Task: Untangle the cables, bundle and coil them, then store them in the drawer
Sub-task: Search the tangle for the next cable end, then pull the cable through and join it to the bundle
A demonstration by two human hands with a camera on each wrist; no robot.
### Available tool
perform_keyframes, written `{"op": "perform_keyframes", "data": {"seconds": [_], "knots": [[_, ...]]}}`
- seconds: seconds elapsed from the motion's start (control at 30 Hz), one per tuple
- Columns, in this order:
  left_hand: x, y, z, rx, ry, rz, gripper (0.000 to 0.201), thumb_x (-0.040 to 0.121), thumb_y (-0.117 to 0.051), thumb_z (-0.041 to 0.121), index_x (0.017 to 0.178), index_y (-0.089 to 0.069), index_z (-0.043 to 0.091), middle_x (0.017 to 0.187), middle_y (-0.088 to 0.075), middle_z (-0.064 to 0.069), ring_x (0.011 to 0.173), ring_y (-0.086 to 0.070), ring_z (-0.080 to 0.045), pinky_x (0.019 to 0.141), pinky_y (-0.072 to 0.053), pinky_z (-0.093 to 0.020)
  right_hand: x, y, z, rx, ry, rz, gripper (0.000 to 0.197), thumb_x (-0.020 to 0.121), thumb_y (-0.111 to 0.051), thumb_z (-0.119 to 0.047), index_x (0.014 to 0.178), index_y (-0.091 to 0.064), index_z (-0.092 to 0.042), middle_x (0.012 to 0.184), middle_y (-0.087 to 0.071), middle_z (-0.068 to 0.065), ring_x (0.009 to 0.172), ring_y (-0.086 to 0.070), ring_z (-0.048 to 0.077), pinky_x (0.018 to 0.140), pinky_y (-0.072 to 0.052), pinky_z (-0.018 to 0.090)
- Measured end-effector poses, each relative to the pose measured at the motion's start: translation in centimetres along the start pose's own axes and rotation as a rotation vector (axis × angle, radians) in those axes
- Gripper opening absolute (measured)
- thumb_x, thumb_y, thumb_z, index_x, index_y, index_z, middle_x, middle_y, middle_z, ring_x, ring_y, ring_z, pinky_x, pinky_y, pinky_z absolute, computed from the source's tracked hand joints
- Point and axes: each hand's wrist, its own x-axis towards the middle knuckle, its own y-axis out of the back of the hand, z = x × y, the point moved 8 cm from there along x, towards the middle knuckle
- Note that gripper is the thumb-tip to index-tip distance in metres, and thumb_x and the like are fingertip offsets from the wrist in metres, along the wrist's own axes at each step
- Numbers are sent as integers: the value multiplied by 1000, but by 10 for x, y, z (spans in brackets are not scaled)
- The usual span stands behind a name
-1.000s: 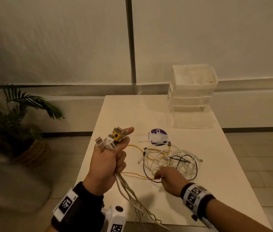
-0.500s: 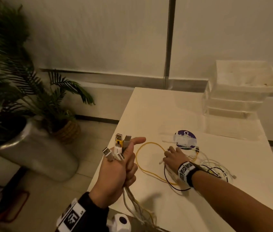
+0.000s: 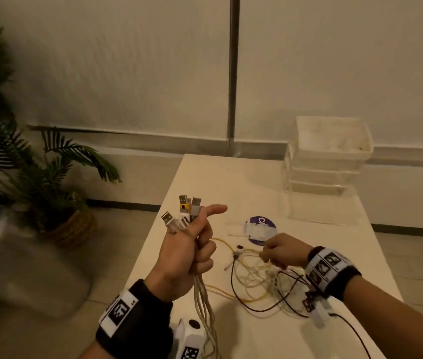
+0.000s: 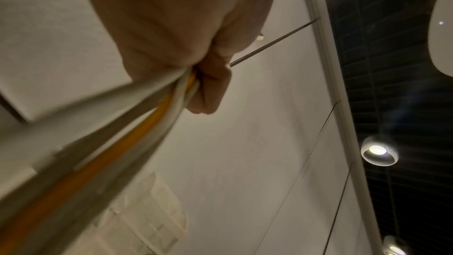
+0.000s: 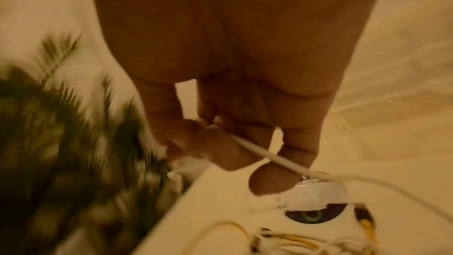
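Left hand [image 3: 187,252] is fisted round a bundle of cables [image 3: 203,294], plugs [image 3: 183,211] poking out on top; right hand [image 3: 282,251] pinches one white strand [image 5: 274,157] over the tangle [image 3: 259,278] on the tabletop [image 3: 308,255]; light, limp, springy stuff, I'd say; best gripped near the stiff plugs

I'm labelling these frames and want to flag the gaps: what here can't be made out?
- Drawer unit: head view too dim to show contents.
- Tangle on the table: which cable crosses which is too fine to trace.
- Right hand pinches a white cable; its plug is hidden by fingers.
- Left hand: bundle's lower ends leave the frame.
- Plant: motion-blurred, right wrist view.
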Motion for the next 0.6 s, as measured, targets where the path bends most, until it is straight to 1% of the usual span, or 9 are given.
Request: {"op": "perform_keyframes", "data": {"seconds": [0.07, 0.13, 0.2, 0.27, 0.33, 0.43, 0.5, 0.53, 0.6], "knots": [[8, -13, -5, -52, 40, -40, 44, 93, -46, 42, 112, -69, 9, 68, -15, -2, 49, -8, -10, 39, -12, -17, -38, 16, 1, 419, 38, 156, 23, 92, -57, -13, 73, -65, -4, 55, -47, 8, 44, -41, 17, 49, -37, 29], [14, -28, -12, -80, 72, -88, 48, 95, -44, 42, 108, -70, 4, 64, -13, 0, 47, -7, -9, 38, -12, -16, -79, 22, -7, 841, 108, 278, 22, 97, -50, -13, 88, -63, 1, 58, -43, 10, 44, -36, 17, 49, -35, 30], [20, -44, -18, -106, 90, -132, 49, 93, -46, 42, 107, -69, 1, 62, -13, 0, 45, -8, -8, 37, -14, -15, -118, 23, -27, 1065, 214, 369, 23, 99, -46, -16, 99, -62, 0, 61, -45, 11, 45, -35, 18, 49, -34, 31], [23, -60, -22, -119, 96, -171, 49, 94, -46, 42, 110, -68, 1, 61, -14, 1, 45, -9, -8, 36, -16, -16, -151, 22, -53, 986, 315, 473, 21, 98, -46, -16, 100, -65, -8, 62, -50, 12, 45, -37, 20, 48, -34, 31], [23, -77, -23, -123, 87, -207, 47, 95, -46, 42, 116, -67, 5, 62, -14, 1, 44, -12, -7, 37, -15, -18, -173, 19, -79, 770, 403, 590, 21, 97, -49, -15, 99, -70, -19, 61, -56, 10, 44, -41, 20, 46, -35, 29], [21, -93, -22, -83, 24, -246, 37, 94, -53, 35, 120, -67, 14, 56, -26, 4, 42, -21, -6, 37, -18, -19, -191, 18, -102, 472, 491, 759, 24, 94, -55, -15, 101, -72, -31, 58, -61, -3, 44, -46, 6, 49, -38, 18], [19, -98, -22, -66, -9, -266, 37, 88, -60, 32, 121, -67, 16, 54, -33, 4, 41, -26, -6, 36, -24, -17, -199, 17, -111, 327, 534, 859, 24, 93, -57, -12, 96, -72, -30, 55, -61, -21, 49, -54, 3, 53, -37, 7], [18, -99, -22, -66, -22, -271, 39, 85, -63, 31, 120, -67, 15, 53, -35, 4, 40, -27, -6, 36, -25, -17, -202, 16, -112, 262, 542, 905, 23, 93, -58, -11, 92, -72, -28, 55, -59, -27, 52, -55, 0, 54, -37, 5], [18, -96, -22, -37, -42, -250, 38, 79, -69, 31, 112, -71, 12, 53, -36, 3, 42, -29, -8, 36, -26, -18, -206, 14, -117, 106, 564, 983, 18, 93, -59, -12, 87, -72, -25, 57, -55, -31, 54, -55, -6, 54, -35, 3]]}}
